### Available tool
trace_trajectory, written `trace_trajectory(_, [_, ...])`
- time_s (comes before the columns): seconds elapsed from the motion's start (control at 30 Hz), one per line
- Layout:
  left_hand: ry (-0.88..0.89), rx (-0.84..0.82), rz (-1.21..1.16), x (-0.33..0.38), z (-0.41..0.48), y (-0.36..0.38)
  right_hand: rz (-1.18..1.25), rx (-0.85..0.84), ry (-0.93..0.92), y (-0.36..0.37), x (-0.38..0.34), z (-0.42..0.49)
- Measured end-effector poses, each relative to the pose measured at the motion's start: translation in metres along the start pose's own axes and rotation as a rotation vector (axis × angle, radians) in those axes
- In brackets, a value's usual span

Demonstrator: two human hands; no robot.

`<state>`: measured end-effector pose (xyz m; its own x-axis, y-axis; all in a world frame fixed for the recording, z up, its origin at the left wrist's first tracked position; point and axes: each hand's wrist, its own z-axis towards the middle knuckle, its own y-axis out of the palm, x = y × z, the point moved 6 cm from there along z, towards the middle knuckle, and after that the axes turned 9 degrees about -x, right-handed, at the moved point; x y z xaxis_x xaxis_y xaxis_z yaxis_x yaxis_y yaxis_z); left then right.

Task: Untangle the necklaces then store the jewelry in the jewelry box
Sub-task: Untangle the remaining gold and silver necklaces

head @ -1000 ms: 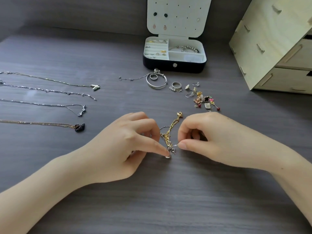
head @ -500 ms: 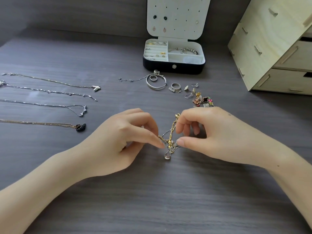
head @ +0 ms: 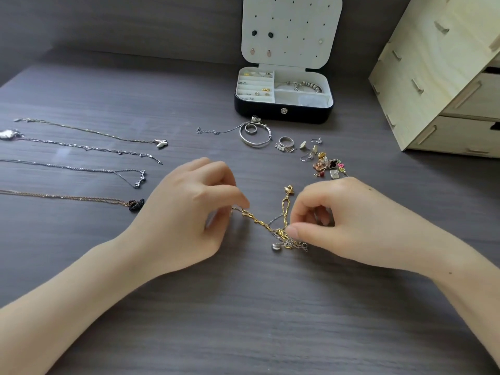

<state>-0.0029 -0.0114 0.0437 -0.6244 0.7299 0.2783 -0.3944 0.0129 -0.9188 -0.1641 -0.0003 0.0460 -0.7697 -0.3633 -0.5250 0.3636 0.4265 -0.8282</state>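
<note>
A tangle of gold and silver chains (head: 281, 234) lies in the middle of the dark table. My left hand (head: 186, 212) pinches one gold strand and holds it out to the left. My right hand (head: 343, 220) pinches the knot itself between thumb and forefinger. A small silver pendant (head: 276, 247) hangs from the knot and a gold charm (head: 289, 189) sticks up behind it. The open jewelry box (head: 283, 115) stands at the back, with rings and a bracelet in its compartments and earrings pinned to its lid.
Several necklaces lie straightened at the left, the nearest with a black swan pendant (head: 136, 204). A silver bangle (head: 254, 136), a ring (head: 286, 142) and loose earrings and charms (head: 327, 165) lie before the box. A wooden drawer unit (head: 443, 77) stands at the right.
My left hand has drawn a gold strand out to the left, away from the knot. My right hand keeps its pinch on the knot, and the tangle has spread wider.
</note>
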Motion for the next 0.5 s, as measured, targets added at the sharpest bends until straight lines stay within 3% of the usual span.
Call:
trace_trajectory(0.1, [0.136, -0.036, -0.016, 0.014, -0.002, 0.004, -0.020, 0.165, -0.049, -0.002, -0.002, 0.006])
trace_trajectory(0.37, [0.196, -0.132, -0.004, 0.014, -0.005, 0.020, -0.232, 0.057, -0.085, 0.009, -0.011, 0.026])
trace_trajectory(0.5, [0.209, -0.138, -0.014, 0.016, -0.004, 0.020, -0.299, 0.130, -0.039, 0.012, -0.010, 0.034])
